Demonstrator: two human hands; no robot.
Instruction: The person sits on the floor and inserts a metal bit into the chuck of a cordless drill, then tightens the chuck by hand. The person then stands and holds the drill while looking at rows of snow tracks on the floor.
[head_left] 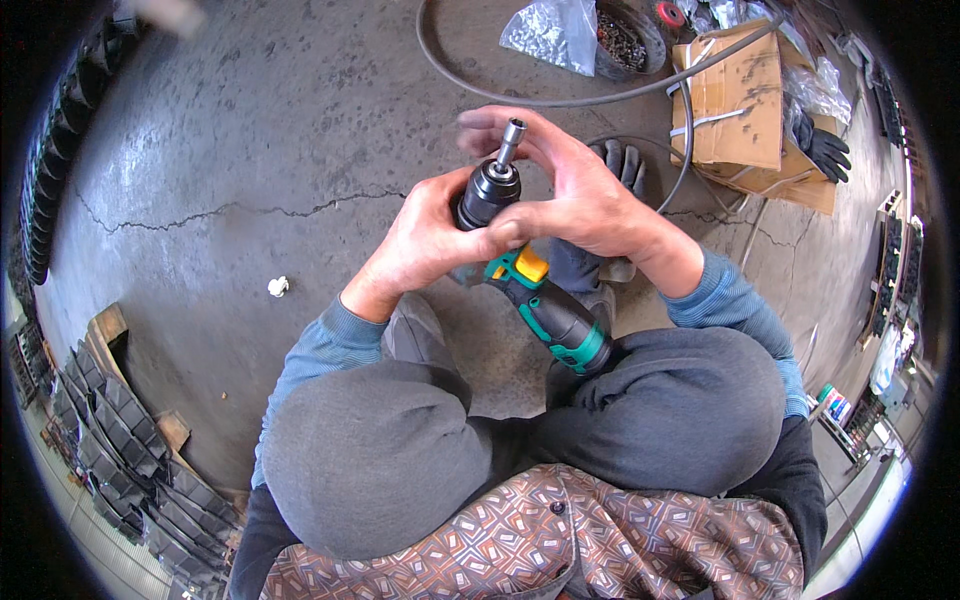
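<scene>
Grey concrete floor [250, 140], cracked; cardboard box [745, 115] beyond; hands [425, 230] [595, 205] at drill [560, 322]: left gripping, right half-open.

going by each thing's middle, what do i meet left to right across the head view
Black ribbed stack → small white scrap → left hand → right hand → cardboard box → black glove.

No words, numbers or signs can be read. The small container [836, 405] near the right edge shows coloured patches like a label, too small to make out; dark marks on the cardboard box [735, 140] form no legible lettering.
</scene>
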